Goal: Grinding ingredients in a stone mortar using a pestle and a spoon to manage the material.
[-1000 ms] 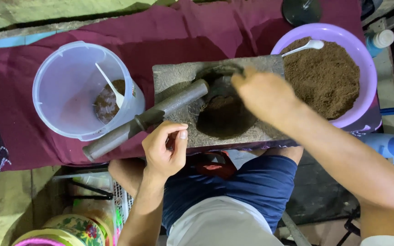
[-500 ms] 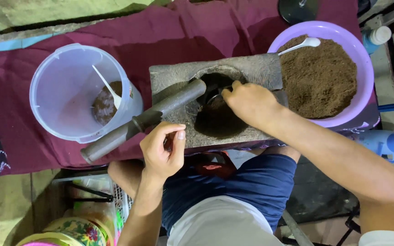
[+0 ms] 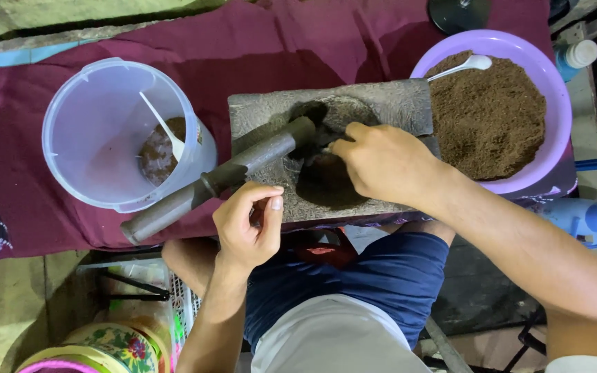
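A grey stone mortar block (image 3: 395, 103) sits on a maroon cloth (image 3: 243, 55), with dark brown powder in its hollow. My right hand (image 3: 385, 162) reaches into the hollow, fingers bent down among the powder; whether it holds anything I cannot tell. A long dark metal pestle (image 3: 222, 176) leans from the hollow out over the block's left edge. My left hand (image 3: 247, 228) hovers at the near edge of the block, fingers curled with thumb and fingertips pinched together, just below the pestle.
A clear plastic bucket (image 3: 98, 138) with a white spoon (image 3: 164, 128) and some brown powder stands at the left. A purple bowl (image 3: 554, 97) of brown powder with a white spoon (image 3: 461, 67) is at the right. Blue bottles (image 3: 585, 217) lie at the right edge.
My right hand has slid left and lower inside the mortar hollow. The left hand and the pestle stay almost where they were.
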